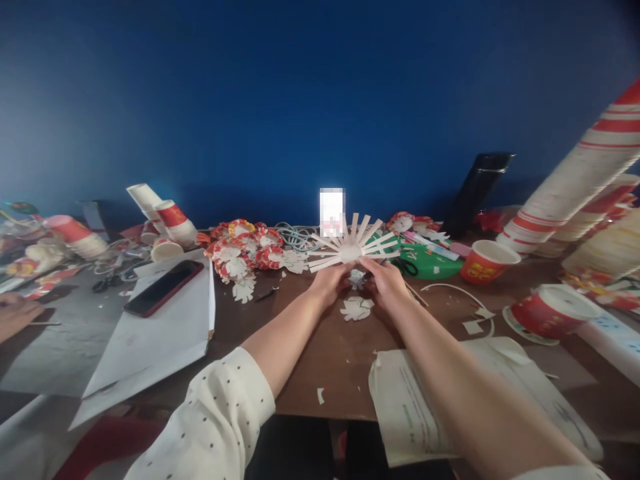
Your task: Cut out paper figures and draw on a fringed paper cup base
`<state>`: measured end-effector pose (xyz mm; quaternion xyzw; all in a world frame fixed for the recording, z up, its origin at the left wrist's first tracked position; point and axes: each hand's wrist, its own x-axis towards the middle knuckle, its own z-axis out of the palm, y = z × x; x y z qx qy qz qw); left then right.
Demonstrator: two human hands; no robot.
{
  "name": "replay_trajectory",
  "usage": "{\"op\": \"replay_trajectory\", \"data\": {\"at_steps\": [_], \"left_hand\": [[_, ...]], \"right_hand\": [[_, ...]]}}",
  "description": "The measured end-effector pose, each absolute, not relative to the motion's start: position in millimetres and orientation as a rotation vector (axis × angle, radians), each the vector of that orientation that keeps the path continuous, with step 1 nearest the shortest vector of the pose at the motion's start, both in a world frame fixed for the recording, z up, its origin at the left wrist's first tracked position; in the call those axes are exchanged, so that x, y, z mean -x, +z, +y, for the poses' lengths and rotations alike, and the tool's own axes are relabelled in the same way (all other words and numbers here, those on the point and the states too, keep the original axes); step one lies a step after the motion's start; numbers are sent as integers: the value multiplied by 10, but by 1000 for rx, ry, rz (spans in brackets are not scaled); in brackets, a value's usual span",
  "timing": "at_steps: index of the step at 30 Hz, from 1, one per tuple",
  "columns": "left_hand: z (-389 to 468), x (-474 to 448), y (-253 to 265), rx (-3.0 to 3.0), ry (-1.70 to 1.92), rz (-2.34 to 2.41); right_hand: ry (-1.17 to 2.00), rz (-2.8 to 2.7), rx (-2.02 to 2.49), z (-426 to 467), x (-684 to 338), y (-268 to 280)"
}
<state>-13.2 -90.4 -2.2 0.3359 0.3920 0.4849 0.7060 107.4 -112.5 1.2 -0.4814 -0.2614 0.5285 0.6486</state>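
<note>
A paper cup cut into strips [351, 253] is spread out like a sunburst, its pale round base in the middle. My left hand [330, 281] pinches its lower left edge, and my right hand [384, 280] grips the lower right edge; some fingers are hidden behind it. Just below, on the table, lies a white petal-shaped paper cutout [357, 308]. Dark scissor handles [409, 267] show to the right of my right hand.
Red-and-white paper flowers [243, 250] are heaped left of centre. A phone [164, 288] rests on white sheets at left. Red paper cups [489, 261] and a tall leaning cup stack [575, 167] stand at right. Another person's hand [17, 317] is at far left.
</note>
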Motion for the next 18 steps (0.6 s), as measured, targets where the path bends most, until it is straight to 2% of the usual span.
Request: {"op": "replay_trajectory", "data": {"at_steps": [18], "left_hand": [[-878,172,-18,-603,1216,850]], "right_hand": [[1180,-769,1223,-1157,-1074,26]]}}
